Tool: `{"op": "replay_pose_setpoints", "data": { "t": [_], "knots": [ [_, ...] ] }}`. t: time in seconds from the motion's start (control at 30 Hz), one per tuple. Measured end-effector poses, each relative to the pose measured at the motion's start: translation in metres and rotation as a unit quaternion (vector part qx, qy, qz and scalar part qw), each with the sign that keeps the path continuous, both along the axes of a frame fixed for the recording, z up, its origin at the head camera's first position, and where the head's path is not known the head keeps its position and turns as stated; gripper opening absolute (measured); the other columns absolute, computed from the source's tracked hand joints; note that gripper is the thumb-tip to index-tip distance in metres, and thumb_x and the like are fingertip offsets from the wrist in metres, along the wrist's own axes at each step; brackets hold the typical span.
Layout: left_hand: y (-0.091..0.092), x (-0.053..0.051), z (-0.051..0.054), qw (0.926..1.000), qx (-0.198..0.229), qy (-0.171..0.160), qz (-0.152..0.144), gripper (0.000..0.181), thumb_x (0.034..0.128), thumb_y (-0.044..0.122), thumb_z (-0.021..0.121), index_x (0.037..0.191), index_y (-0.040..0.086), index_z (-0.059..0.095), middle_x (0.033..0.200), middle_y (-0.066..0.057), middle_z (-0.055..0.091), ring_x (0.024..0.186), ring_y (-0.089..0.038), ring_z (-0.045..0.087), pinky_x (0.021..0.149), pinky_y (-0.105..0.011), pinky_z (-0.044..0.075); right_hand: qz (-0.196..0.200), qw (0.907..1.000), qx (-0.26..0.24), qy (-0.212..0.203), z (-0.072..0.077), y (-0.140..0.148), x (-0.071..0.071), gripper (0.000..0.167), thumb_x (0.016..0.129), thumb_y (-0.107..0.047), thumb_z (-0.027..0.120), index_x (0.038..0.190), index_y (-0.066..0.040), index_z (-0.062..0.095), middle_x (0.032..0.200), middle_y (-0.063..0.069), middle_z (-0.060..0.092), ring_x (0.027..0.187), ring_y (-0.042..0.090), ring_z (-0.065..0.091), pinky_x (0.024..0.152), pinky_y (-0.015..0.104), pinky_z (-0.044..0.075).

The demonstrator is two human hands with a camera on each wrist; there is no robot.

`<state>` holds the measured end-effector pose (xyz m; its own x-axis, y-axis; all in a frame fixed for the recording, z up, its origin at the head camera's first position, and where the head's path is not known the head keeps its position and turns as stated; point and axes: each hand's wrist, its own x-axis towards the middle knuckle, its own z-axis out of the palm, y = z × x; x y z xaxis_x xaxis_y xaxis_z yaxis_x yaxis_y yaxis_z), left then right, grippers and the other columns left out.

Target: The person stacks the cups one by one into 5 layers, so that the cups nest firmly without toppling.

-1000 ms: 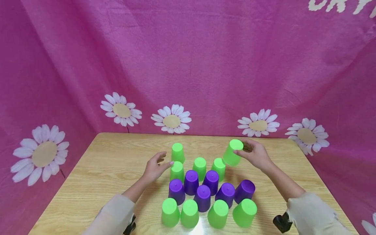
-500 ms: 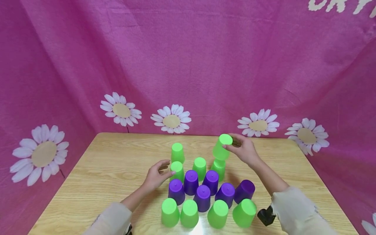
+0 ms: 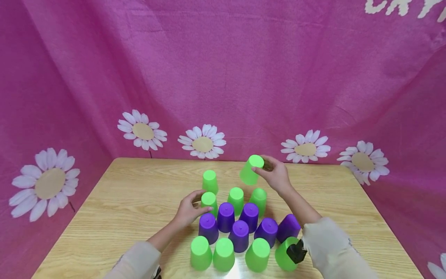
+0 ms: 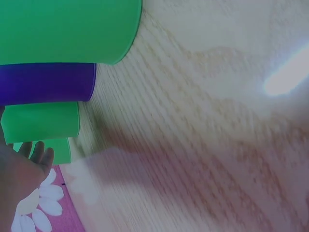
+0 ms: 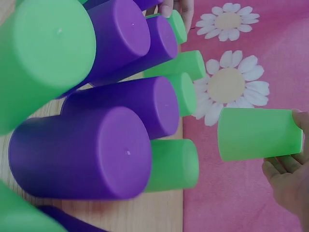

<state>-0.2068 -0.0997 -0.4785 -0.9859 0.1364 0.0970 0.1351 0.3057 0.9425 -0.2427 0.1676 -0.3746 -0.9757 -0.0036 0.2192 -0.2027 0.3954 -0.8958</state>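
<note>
My right hand (image 3: 277, 176) holds a green cup (image 3: 250, 172) upside down and slightly tilted, in the air above the back rows. In the right wrist view its thumb and fingers grip that cup (image 5: 258, 134) near its base. My left hand (image 3: 189, 209) is curled around another upside-down green cup (image 3: 209, 200) on the table, thumb across its front and fingers behind; how firmly it grips is unclear. Beside that one stand two green cups (image 3: 236, 199) (image 3: 258, 201), and farther back a single green cup (image 3: 210, 181).
Several purple cups (image 3: 239, 235) stand upside down in the middle. A front row of green cups (image 3: 201, 252) is nearest, the right one partly covered by a black wrist device (image 3: 297, 252). The wooden table (image 3: 139, 193) ends at a pink flowered cloth (image 3: 223, 89).
My right hand has carried its green cup leftward and a little up, past the right cup of the back row. My left hand has moved slightly right, closer around its cup.
</note>
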Motion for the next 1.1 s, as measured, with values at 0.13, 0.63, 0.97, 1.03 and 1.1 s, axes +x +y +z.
{"op": "replay_pose_setpoints", "data": {
  "t": [0.13,0.63,0.97,1.03,1.1],
  "knots": [
    [0.001,-0.001,-0.003,1.0000,-0.005,-0.004,0.002,0.055,0.0732,0.010,0.077,0.122,-0.001,0.054,0.118,-0.021,0.061,0.111,-0.036,0.057,0.093,-0.044,0.050,-0.012,0.9999,-0.006,-0.005,-0.007,-0.008,-0.005,0.044,0.080,-0.003,0.069,0.120,0.008,0.055,0.114,0.027,0.062,0.107,0.034,0.060,0.093,0.036,0.051],
    [0.001,-0.004,-0.004,1.0000,-0.002,0.004,0.006,0.046,0.0740,0.008,0.076,0.117,0.002,0.059,0.113,-0.019,0.064,0.108,-0.033,0.059,0.092,-0.045,0.050,-0.025,0.9980,-0.054,-0.020,-0.024,-0.036,-0.022,0.045,0.077,0.000,0.070,0.119,0.008,0.056,0.115,0.028,0.061,0.110,0.036,0.059,0.095,0.038,0.050],
    [-0.001,-0.002,-0.003,0.9999,0.009,0.003,0.007,0.046,0.0736,0.005,0.076,0.116,0.001,0.059,0.112,-0.020,0.064,0.106,-0.034,0.059,0.089,-0.044,0.052,-0.025,0.9990,-0.026,-0.027,-0.037,-0.055,-0.026,0.045,0.077,-0.004,0.072,0.118,0.006,0.058,0.112,0.025,0.063,0.106,0.034,0.060,0.091,0.038,0.052],
    [0.000,-0.002,-0.003,0.9999,0.007,0.007,0.002,0.046,0.0737,0.004,0.075,0.116,0.000,0.058,0.111,-0.021,0.064,0.106,-0.035,0.059,0.089,-0.043,0.052,-0.025,0.9992,-0.023,-0.019,-0.040,-0.058,-0.026,0.043,0.077,-0.003,0.072,0.116,0.007,0.059,0.111,0.026,0.063,0.105,0.035,0.061,0.090,0.038,0.052],
    [0.002,-0.002,-0.003,0.9999,0.009,0.005,-0.003,0.046,0.0739,0.003,0.075,0.116,-0.001,0.058,0.112,-0.021,0.063,0.107,-0.035,0.059,0.089,-0.041,0.053,-0.025,0.9992,-0.026,-0.017,-0.042,-0.059,-0.025,0.041,0.077,-0.001,0.072,0.115,0.007,0.060,0.111,0.025,0.063,0.106,0.035,0.061,0.091,0.038,0.052]
  ]
}}
